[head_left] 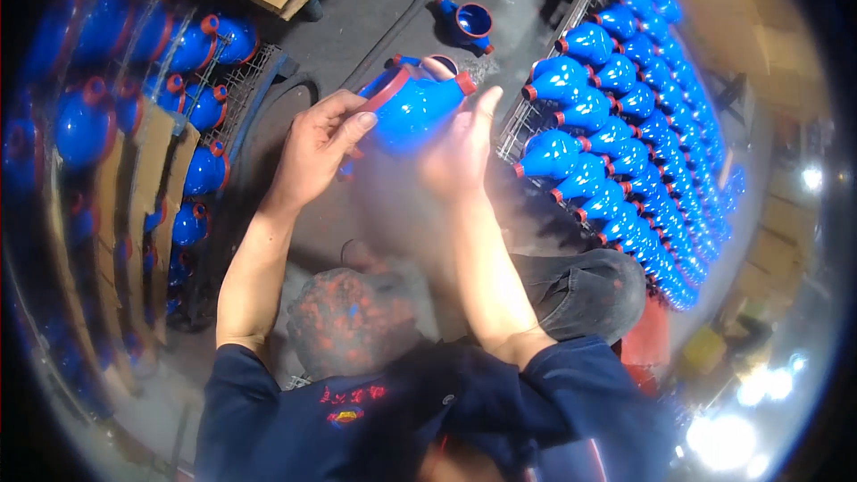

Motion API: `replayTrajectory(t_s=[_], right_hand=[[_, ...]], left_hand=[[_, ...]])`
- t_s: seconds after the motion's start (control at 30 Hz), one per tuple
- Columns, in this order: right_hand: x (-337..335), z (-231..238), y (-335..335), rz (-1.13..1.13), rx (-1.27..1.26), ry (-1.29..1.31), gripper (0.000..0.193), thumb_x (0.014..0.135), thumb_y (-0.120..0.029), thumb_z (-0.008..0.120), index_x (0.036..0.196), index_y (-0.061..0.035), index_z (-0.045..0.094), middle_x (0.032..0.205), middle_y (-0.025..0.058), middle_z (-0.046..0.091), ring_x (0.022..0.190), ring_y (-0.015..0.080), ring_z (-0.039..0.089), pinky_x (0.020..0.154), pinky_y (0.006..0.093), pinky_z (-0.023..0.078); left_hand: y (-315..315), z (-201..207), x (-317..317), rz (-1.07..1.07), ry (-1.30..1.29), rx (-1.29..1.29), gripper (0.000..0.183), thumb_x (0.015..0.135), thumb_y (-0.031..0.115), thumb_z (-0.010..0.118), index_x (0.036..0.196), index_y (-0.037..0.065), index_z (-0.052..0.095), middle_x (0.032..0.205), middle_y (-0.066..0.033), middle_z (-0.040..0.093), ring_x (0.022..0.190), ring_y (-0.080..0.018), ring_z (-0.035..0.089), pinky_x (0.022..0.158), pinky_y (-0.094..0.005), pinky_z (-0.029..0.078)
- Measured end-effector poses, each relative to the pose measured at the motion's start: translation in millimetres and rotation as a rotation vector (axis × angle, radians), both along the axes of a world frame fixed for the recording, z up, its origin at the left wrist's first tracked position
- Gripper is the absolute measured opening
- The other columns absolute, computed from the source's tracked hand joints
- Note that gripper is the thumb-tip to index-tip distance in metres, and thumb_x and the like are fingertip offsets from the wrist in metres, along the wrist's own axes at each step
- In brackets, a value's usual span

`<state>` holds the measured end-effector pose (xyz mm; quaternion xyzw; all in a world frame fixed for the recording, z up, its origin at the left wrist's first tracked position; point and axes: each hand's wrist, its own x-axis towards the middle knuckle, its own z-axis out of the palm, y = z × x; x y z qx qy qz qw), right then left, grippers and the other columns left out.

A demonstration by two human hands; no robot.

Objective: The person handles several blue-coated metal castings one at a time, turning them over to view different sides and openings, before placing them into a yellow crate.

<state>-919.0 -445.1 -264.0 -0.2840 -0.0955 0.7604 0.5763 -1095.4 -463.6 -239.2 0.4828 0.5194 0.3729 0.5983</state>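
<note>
With the left hand [317, 143] I have the red rim of a blue part [412, 112] pinched, thumb on the near face and fingers curled at the edge. This part is between the two hands. The right hand [457, 153] is beside it, thumb raised and spread from the fingers; because of blur I cannot tell if these fingers touch the part. Beyond the hands I see another blue piece [471, 29] on the floor [384, 4]. Right of them are rows of blue pieces [629, 129]; to the left, cardboard sheets [178, 178].
</note>
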Motion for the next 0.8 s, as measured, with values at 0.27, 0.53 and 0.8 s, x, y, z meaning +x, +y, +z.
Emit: replayTrajectory(t_s=[0.27, 0.53, 0.8], right_hand=[[16.1, -17.1, 6.1, 0.049, -0.285, -0.026, 0.065, 0.101, -0.055, 0.037, 0.141, -0.0046, 0.045, 0.136, 0.0236, 0.053, 0.117, 0.0414, 0.056, 0.095, 0.0560, 0.047], [23.1, -21.8, 7.1, -0.005, -0.180, 0.085, 0.060, 0.102, -0.052, 0.043, 0.137, -0.0037, 0.042, 0.128, 0.0179, 0.058, 0.110, 0.0325, 0.064, 0.085, 0.0454, 0.059], [21.3, 3.9, 7.2, 0.004, 0.354, -0.487, 0.057, 0.103, -0.043, 0.048, 0.145, -0.0041, 0.041, 0.135, 0.0132, 0.056, 0.123, 0.0222, 0.054, 0.105, 0.0361, 0.043]], left_hand=[[0.9, -3.7, -10.4, 0.248, -0.026, 0.073, 0.030, 0.105, 0.024, 0.046, 0.123, 0.005, 0.059, 0.107, -0.0048, 0.063, 0.057, -0.0011, 0.049, 0.046, -0.0152, 0.031], [-14.9, -13.1, 6.3, -0.097, -0.334, -0.382, 0.059, 0.106, 0.049, 0.031, 0.099, -0.001, 0.062, 0.081, -0.0112, 0.068, 0.046, -0.0061, 0.048, 0.041, -0.0174, 0.034], [-24.7, -55.0, 3.3, -0.026, -0.398, -0.190, 0.024, 0.101, 0.020, 0.055, 0.112, -0.001, 0.060, 0.095, -0.0122, 0.068, 0.069, -0.0136, 0.064, 0.057, -0.0239, 0.050]])
